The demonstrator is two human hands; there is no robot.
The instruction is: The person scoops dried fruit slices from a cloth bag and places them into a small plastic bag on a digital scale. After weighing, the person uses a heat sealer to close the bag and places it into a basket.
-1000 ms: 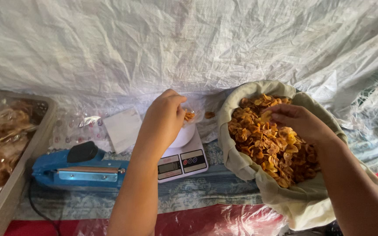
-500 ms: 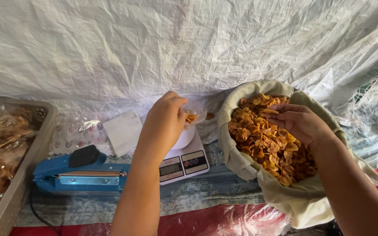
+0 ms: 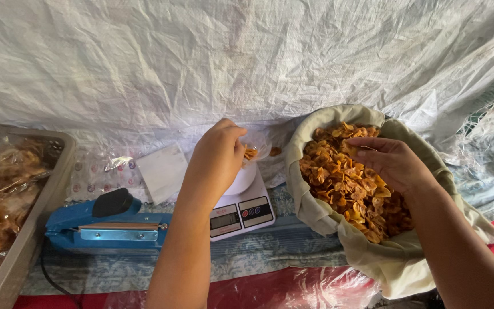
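Note:
My left hand [image 3: 215, 160] grips the mouth of a small clear plastic bag [image 3: 257, 150] with a few orange chips inside, held over a white digital scale [image 3: 241, 209]. Off to the right, my right hand [image 3: 393, 163] reaches palm-down into a beige cloth sack [image 3: 373, 257] full of orange-brown fried chips [image 3: 344, 183], its fingers curled on the chips at the top of the pile. Whether it holds any chips is hidden under the palm.
A blue impulse heat sealer [image 3: 107, 226] lies left of the scale, with a white paper square [image 3: 161, 171] behind it. A metal tray [image 3: 35, 229] with bagged chips is at the far left. A white woven tarp [image 3: 247, 57] hangs behind.
My right hand has shifted slightly toward the upper part of the chip pile. My left hand keeps the bag over the scale. The view has moved a little.

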